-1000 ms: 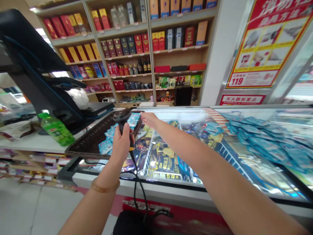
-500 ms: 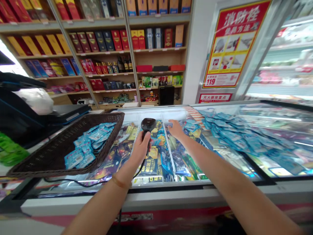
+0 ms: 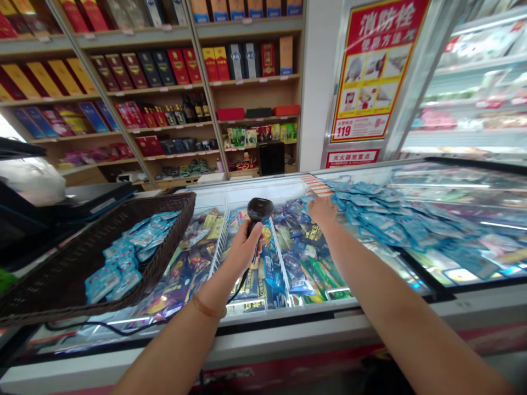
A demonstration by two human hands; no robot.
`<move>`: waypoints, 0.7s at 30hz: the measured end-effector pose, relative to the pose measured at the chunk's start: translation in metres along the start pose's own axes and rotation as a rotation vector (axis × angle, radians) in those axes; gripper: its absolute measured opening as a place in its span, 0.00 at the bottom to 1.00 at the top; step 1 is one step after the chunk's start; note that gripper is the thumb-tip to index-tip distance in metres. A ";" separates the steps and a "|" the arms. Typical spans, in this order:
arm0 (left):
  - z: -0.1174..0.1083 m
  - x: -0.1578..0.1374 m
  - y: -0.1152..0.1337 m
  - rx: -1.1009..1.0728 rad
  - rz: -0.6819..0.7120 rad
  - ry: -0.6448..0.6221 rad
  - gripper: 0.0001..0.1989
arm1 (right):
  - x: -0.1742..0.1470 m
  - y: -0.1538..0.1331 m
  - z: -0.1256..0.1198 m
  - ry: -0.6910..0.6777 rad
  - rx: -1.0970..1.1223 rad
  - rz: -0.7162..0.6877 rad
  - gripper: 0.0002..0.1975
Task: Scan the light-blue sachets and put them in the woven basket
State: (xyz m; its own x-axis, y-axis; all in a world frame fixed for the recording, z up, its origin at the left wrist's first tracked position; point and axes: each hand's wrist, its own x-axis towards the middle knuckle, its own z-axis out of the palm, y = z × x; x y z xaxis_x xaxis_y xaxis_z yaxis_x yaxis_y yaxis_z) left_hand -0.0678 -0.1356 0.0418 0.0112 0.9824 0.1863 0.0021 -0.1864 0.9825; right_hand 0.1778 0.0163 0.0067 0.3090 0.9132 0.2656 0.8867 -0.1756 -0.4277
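My left hand is wrapped around the handle of a black barcode scanner, its head held above the glass top of a chest freezer. A cord runs down from the scanner. My right hand reaches over the freezer to the near left edge of a heap of flat blue packets. Bits of blue packet show beside its fingers. The fingertips are partly hidden and blurred, so I cannot tell whether they grip one. More blue packets lie in a dark brown woven basket on the left.
Inside the freezer, white wire dividers separate bagged goods. A striped orange-and-white piece lies at the back of the top. Shelves of boxes stand behind, with a red fire sign to their right.
My right hand has moved right, to the edge of the packet heap. The scanner in my left hand sits slightly further right in view. The whole view has shifted a little.
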 end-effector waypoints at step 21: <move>-0.002 -0.006 -0.019 -0.115 -0.037 -0.036 0.28 | 0.020 0.013 -0.002 -0.076 -0.072 0.090 0.32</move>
State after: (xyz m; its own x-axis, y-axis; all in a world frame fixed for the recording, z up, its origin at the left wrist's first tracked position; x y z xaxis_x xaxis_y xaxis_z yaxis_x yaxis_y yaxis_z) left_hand -0.0699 -0.1377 0.0225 0.0496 0.9872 0.1519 -0.1120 -0.1456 0.9830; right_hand 0.1968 0.0316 0.0085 0.3641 0.9172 0.1616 0.8798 -0.2818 -0.3827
